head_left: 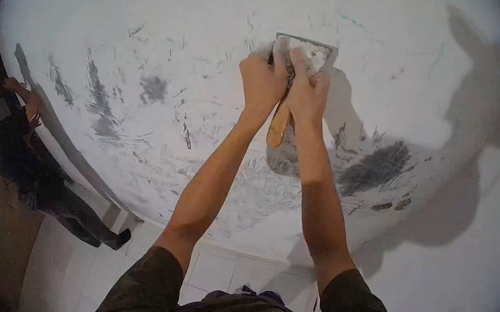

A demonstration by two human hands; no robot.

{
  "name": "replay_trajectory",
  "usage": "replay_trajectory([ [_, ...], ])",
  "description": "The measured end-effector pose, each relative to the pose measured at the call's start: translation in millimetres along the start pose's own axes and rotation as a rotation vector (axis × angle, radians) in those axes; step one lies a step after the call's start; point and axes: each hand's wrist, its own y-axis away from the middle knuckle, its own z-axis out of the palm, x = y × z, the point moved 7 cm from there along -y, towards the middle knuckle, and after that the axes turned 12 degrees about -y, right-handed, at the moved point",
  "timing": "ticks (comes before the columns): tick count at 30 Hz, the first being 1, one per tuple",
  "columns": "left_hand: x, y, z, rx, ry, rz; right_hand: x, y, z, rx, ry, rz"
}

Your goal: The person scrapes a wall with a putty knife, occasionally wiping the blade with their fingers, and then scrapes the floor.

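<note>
Both of my hands are closed on a scraper [278,126] with a wooden handle and a wide metal blade smeared with white. Its blade lies against the white wall [195,8], and the handle points down toward me. My left hand [262,84] grips it from the left side, thumb along the blade's back. From the right, my right hand [308,94] presses on the blade near the handle, close beside the left. My fingers cover the joint of blade and handle. Dark scuffs and scraped patches mark the wall around and below the hands.
At the far left another person [20,144] in dark clothes stands near the wall's edge, arms raised. Light floor tiles [214,272] run along the wall's foot. My shadow [487,103] falls on the wall to the right, over a large dark patch [376,170].
</note>
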Motion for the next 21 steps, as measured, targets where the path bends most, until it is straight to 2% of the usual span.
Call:
replay_trajectory([
  [2, 0, 3, -1, 0.007, 0.003, 0.004, 2, 2, 1, 0.026, -0.064, -0.033],
  [4, -7, -3, 1, -0.003, 0.014, -0.032, 0, 0, 5, 0.018, 0.022, 0.105],
  [5, -10, -9, 2, -0.022, 0.026, -0.058, 2, -3, 5, -0.056, 0.189, 0.258],
  [6, -11, -9, 3, -0.024, 0.026, -0.056, -2, -2, 5, -0.053, 0.188, 0.258],
  [8, -10, -5, 2, -0.009, 0.014, -0.021, -8, 6, 7, -0.020, 0.073, 0.204],
  [9, -7, 1, 0, 0.008, 0.038, 0.001, -2, 5, 5, -0.008, -0.014, 0.095],
  [12, -5, -3, -5, 0.019, 0.011, 0.012, -4, 3, 10, 0.040, -0.055, -0.018],
  [16, -14, -8, -3, -0.031, 0.012, -0.091, -6, 0, 15, 0.011, 0.009, -0.003],
  [20, -14, -4, -3, 0.021, 0.046, -0.024, -3, 0, 16, -0.009, -0.031, -0.073],
  [21, -15, -12, -4, 0.011, 0.055, -0.013, -5, -3, 20, -0.023, -0.004, -0.032],
])
